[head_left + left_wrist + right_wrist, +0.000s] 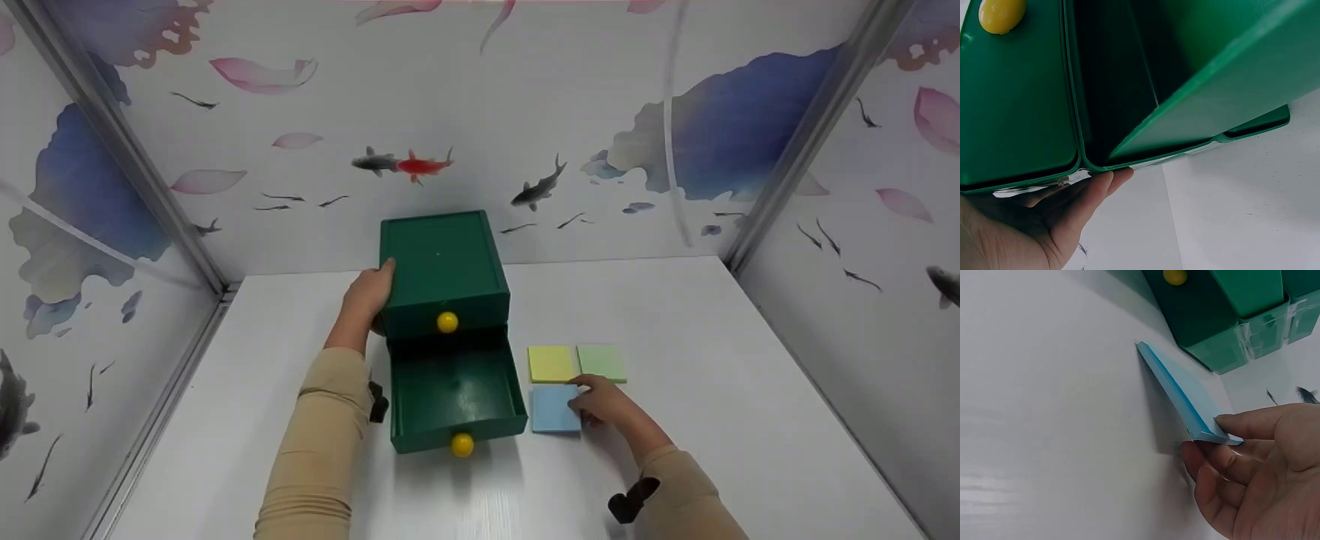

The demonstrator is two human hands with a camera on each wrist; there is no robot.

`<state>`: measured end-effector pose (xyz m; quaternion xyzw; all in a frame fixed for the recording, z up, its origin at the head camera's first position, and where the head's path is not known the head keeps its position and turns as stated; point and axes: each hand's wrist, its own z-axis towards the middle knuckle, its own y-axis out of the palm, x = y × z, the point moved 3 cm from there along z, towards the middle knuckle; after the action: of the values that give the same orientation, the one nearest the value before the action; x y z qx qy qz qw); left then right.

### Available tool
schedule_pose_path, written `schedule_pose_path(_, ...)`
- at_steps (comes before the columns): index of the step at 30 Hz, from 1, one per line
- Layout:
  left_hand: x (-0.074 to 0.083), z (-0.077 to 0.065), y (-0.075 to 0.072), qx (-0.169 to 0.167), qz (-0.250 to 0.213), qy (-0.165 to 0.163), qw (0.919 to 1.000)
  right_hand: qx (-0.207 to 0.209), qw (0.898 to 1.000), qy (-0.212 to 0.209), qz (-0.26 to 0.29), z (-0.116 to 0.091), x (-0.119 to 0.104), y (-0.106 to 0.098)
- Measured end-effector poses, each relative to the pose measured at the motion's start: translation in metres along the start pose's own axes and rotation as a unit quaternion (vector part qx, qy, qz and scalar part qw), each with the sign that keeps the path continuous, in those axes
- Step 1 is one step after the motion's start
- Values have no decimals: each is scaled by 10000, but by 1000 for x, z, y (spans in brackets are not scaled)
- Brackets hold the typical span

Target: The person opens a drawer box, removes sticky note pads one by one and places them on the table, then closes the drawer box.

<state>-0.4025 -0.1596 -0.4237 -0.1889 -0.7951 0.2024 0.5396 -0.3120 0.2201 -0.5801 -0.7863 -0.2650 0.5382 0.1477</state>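
A green drawer box [442,262] stands with its lower drawer [457,382] pulled out and its upper drawer [420,319] closed. Both fronts carry a yellow knob [463,445]. My left hand [367,296] rests against the box's left side, its thumb near the top edge; in the left wrist view its fingers [1092,197] lie along that side. Right of the drawer, my right hand [611,409] pinches a blue sticky note pad [553,409] at its right edge. In the right wrist view the pad [1185,394] looks tilted, its near edge off the table.
Behind the blue pad lie a yellow sticky note pad [550,364] and a green sticky note pad [602,361] on the white table [675,322]. Patterned walls [315,150] close off the back and both sides.
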Motion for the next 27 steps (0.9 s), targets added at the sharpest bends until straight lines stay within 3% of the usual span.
schedule_pose_path(20, -2, 1, -1, -74, -78, -7, 9999, -72, 9994, 245, -254, 1, -2, -11)
schedule_pose_path(27, -1, 1, -1, -50, -78, 16, 10000, 55, 9996, 54, -260, -7, -7, -17)
